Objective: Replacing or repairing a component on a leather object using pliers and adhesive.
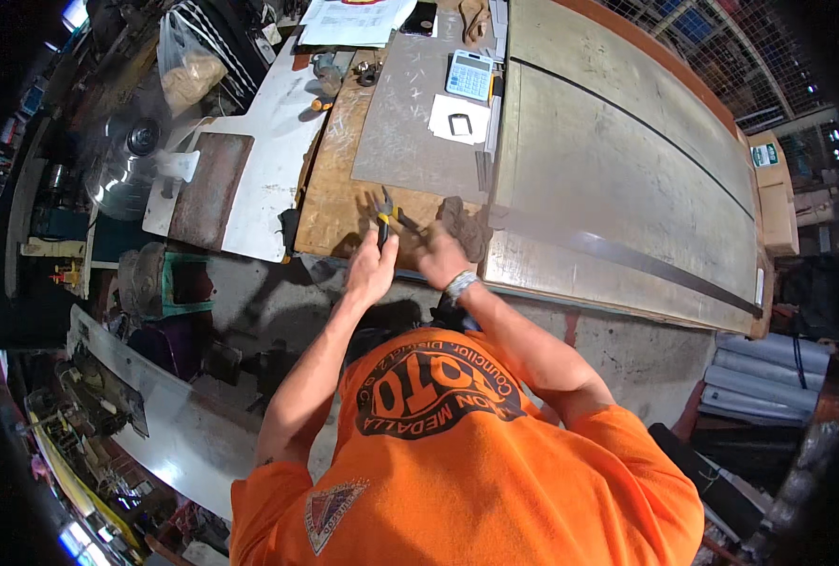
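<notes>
My left hand [372, 271] is closed around one handle of a pair of pliers [384, 215] with yellow and black grips. The pliers' head points away from me over the bare wooden part of the bench, and the other handle slants toward my right hand. Beside it, my right hand [443, 258], with a band at the wrist, is closed at the edge of a crumpled brown rag [466, 231]. Motion blurs its fingertips, and part of the rag is hidden behind the hand.
A light blue calculator [469, 74] and white paper [446, 120] lie on a grey sheet [405, 123]. A large metal-topped table [617, 160] fills the right, with a long dark strip [664, 272] along its near side. At left stands a fan [129, 156].
</notes>
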{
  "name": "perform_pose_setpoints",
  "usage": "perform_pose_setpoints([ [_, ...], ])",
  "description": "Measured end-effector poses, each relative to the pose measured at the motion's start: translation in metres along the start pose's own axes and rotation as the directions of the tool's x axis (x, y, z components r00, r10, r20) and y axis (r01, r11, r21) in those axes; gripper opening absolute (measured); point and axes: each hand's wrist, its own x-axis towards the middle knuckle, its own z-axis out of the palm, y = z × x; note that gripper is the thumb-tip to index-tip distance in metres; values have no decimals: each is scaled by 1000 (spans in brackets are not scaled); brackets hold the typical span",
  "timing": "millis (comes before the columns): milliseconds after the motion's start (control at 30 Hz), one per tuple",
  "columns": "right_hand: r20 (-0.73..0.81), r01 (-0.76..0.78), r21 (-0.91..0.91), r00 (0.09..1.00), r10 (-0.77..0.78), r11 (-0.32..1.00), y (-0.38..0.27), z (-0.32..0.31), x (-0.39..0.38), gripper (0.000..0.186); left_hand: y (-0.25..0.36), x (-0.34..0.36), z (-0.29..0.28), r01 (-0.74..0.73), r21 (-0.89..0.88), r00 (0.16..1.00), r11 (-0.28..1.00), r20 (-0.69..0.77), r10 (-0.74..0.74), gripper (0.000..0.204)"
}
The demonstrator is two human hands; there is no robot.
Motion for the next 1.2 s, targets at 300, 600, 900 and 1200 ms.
perform_pose_setpoints([
  [300,342,-281,99,911,232,955,-37,0,-19,42,-7,-3,-1,-43,96,999,994,-5,44,41],
  [600,421,-247,84,887,191,965,-48,-6,-14,39,-30,22,-46,-88,329,962,940,274,-6,37],
  [900,-188,99,-574,950,-248,813,-23,-63,-8,48,-29,99,-84,-507,550,835,664,503,221,35],
  [1200,-125,114,-573,966,-224,812,4,-27,0,35,-26,35,-50,-379,498,910,780,45,413,36],
])
